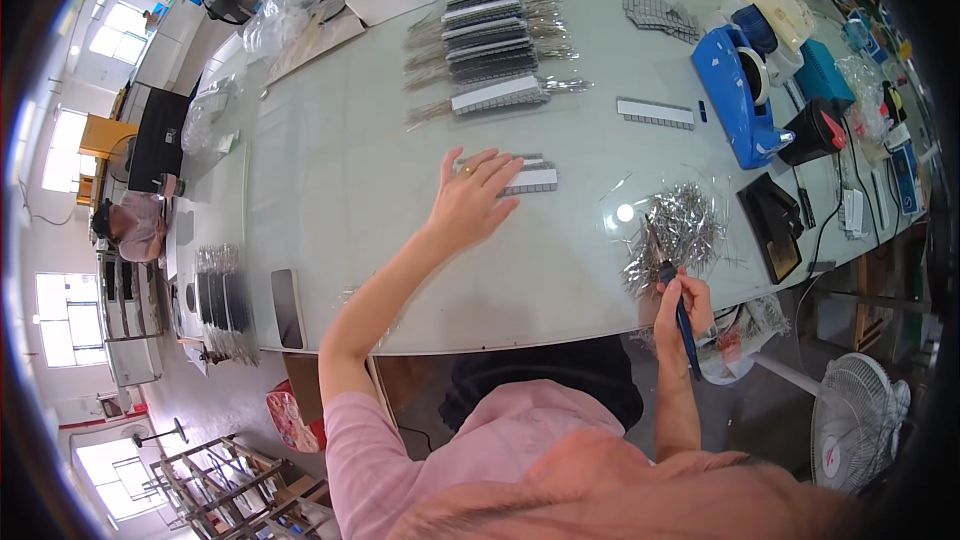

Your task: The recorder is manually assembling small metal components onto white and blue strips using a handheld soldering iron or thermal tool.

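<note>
My left hand (468,202) lies palm down with its fingers spread over a short grey tiled strip with a white band (535,178). The fingers cover the strip's left part. At the right, my right hand (680,308) is closed round the dark blue handle of a soldering iron (686,335), judging by its shape. Its thin metal tip points up into a tangled heap of silver ribbon pieces (690,230). Beyond my left hand, several dark and grey strips with silver wires at both ends (490,45) lie in a stacked row.
Another grey strip (655,113) lies right of centre, near a blue tape dispenser (728,90). A black tray (770,225) sits at the right edge. A phone (287,308) lies at the left. A white fan (855,420) stands below right. Another person (135,225) sits at far left.
</note>
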Available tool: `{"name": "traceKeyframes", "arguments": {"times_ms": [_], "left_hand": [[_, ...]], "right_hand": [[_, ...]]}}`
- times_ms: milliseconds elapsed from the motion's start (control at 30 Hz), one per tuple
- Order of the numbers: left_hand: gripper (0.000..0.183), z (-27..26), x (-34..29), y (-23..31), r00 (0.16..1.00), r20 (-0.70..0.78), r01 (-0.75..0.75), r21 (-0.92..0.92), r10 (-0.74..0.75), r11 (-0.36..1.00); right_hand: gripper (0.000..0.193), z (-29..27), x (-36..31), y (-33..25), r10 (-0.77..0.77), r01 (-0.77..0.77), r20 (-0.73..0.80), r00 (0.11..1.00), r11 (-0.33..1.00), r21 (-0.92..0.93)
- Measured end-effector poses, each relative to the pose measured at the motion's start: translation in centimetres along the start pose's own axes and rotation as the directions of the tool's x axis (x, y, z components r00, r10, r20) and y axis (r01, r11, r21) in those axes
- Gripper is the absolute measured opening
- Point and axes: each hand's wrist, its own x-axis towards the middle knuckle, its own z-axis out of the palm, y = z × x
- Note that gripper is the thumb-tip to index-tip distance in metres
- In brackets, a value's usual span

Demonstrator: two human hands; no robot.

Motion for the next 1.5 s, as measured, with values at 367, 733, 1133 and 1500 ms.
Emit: {"name": "traceKeyframes", "arguments": {"times_ms": [367,733,1133,1500], "left_hand": [[0.04,0.6,-1.8,1.1,0.995,-0.102,-0.003,0.07,0.011,0.998],[0.052,0.1,-7.5,7.2,0.991,-0.128,0.03,0.029,-0.026,0.999],[0.038,-2.1,-4.6,5.7,0.992,-0.008,0.116,-0.357,-0.127,0.927],[0.056,3.2,-6.3,17.3,0.997,0.021,0.079,-0.105,-0.077,0.991]], "right_hand": [[0.009,0.2,0.6,-1.1,0.012,-0.011,0.031,0.999,1.0,-0.017],[0.007,0.2,0.8,-1.7,0.027,-0.027,0.0,1.0,0.999,-0.031],[0.008,0.1,0.3,-0.5,-0.008,0.008,0.007,1.0,0.997,0.077],[0.009,0.7,0.7,-1.1,0.056,-0.05,-0.04,0.998,0.991,0.123]]}}
